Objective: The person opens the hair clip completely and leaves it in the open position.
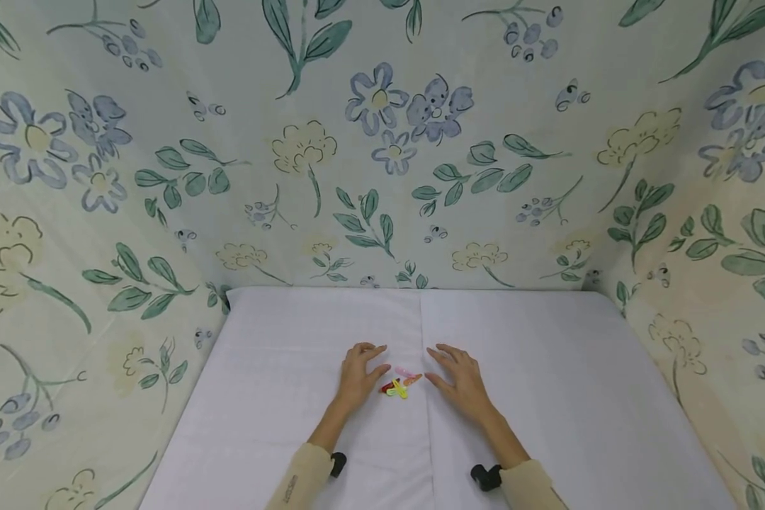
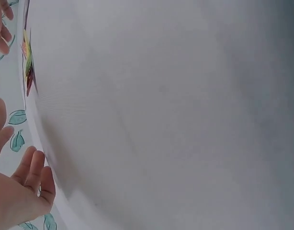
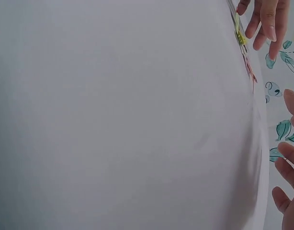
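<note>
A small heap of slim, bright pieces lies on the white cloth between the two hands. In the head view a yellow piece crosses over the others, a red piece shows at the left, an orange piece at the right and a pink piece behind. My left hand hovers just left of the heap, fingers relaxed and holding nothing. On the other side my right hand is held with its fingers spread, also without anything in it. Both wrist views show the heap edge-on.
The white cloth covers the table and has a crease down its middle. Behind and at both sides hangs a floral curtain. A small black device sits on each wrist, the right one beside the beige sleeve.
</note>
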Demonstrator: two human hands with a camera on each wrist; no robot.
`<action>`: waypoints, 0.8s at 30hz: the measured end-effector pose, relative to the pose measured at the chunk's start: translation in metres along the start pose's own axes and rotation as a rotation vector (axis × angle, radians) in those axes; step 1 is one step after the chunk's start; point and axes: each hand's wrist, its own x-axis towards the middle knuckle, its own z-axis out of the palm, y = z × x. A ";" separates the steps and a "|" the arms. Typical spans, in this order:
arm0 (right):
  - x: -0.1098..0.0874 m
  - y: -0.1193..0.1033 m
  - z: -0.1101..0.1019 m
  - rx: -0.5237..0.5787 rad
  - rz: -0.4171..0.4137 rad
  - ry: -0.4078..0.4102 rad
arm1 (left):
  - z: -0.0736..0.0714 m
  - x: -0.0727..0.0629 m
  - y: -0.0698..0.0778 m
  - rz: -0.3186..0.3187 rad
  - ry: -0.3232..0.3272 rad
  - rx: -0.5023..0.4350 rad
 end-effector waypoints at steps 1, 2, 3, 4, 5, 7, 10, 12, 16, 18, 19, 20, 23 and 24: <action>0.000 0.000 0.001 0.018 0.009 0.005 | 0.000 0.001 0.001 -0.016 -0.005 -0.025; 0.001 0.000 0.002 0.036 0.020 0.008 | 0.001 0.001 0.002 -0.028 -0.010 -0.046; 0.001 0.000 0.003 0.050 0.029 0.012 | 0.001 0.002 0.002 -0.040 -0.013 -0.066; 0.002 0.000 0.004 0.072 0.042 0.014 | 0.001 0.003 0.003 -0.054 -0.017 -0.089; 0.002 -0.001 0.005 0.088 0.057 0.015 | 0.002 0.003 0.003 -0.071 -0.021 -0.109; 0.002 -0.001 0.007 0.118 0.085 0.016 | 0.004 0.005 0.004 -0.105 -0.025 -0.145; 0.003 -0.003 0.010 0.158 0.131 0.008 | 0.007 0.007 0.004 -0.136 -0.029 -0.163; 0.004 -0.004 0.012 0.183 0.147 0.006 | 0.009 0.009 0.004 -0.154 -0.037 -0.156; 0.004 -0.006 0.016 0.208 0.136 0.022 | 0.013 0.011 0.004 -0.177 -0.049 -0.106; 0.004 -0.007 0.018 0.208 0.134 0.026 | 0.014 0.011 0.005 -0.178 -0.046 -0.089; 0.004 -0.008 0.019 0.203 0.139 0.024 | 0.015 0.011 0.005 -0.180 -0.045 -0.083; 0.004 -0.008 0.020 0.202 0.149 0.017 | 0.016 0.011 0.006 -0.180 -0.043 -0.079; 0.005 -0.011 0.022 0.193 0.180 -0.011 | 0.018 0.012 0.007 -0.171 -0.033 -0.058; 0.005 -0.011 0.023 0.188 0.189 -0.019 | 0.018 0.012 0.008 -0.172 -0.031 -0.051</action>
